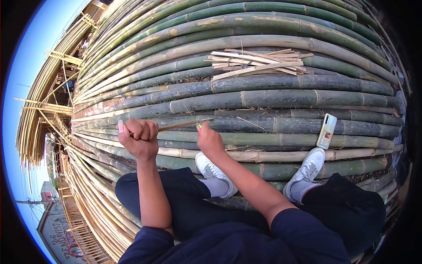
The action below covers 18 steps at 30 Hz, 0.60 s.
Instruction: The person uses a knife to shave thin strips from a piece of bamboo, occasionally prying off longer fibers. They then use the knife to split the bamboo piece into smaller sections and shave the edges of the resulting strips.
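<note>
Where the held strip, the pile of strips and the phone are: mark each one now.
Held strip (178, 126), head view: its bare middle stretch.
Pile of strips (260, 64), head view: near its middle.
Phone (327, 128), head view: its upturned side.

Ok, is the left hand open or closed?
Closed: the left hand has its fingers curled into a fist, and a thin strip sticks out of it toward the right hand.

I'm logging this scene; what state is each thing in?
Bamboo strip: gripped
Left hand: closed around it
Right hand: closed on a thin green-ended thing
Split pieces: loosely piled
Poles: laid side by side
Phone: unheld; screen unclear
Shoes: worn
</note>
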Available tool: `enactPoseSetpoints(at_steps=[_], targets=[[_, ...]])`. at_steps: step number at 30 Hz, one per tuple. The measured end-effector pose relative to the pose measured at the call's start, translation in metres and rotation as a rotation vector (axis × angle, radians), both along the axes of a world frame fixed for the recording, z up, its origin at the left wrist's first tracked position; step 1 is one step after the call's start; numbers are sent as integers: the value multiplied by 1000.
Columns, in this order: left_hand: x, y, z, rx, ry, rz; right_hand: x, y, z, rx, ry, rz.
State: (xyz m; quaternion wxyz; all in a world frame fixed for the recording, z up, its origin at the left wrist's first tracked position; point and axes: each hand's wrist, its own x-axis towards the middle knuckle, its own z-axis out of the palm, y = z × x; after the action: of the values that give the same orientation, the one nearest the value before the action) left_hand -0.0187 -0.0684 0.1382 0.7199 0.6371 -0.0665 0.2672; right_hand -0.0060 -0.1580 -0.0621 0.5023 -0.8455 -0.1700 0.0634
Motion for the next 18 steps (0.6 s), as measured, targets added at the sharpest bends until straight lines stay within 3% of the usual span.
enactPoseSetpoints(at_steps=[3,7,8,11,13,15,16,18], targets=[[-2,5,2,-1,-9,53,2,7,-16,-101,41,60],[0,2,2,3,-1,-71,3,1,-6,-94,84,-27],[-1,-3,2,7,2,-13,0,-4,-1,9,-60,11],[-4,0,4,6,-5,47,-6,4,-59,-137,73,-7],[-5,1,3,20,12,-34,0,2,-38,-188,57,6],[-5,-3,0,26,15,-55,0,5,0,-51,9,-19],[-6,-6,1,21,25,19,-1,0,4,67,-213,17],[-1,-6,3,14,-3,92,0,5,-42,-57,-101,4]])
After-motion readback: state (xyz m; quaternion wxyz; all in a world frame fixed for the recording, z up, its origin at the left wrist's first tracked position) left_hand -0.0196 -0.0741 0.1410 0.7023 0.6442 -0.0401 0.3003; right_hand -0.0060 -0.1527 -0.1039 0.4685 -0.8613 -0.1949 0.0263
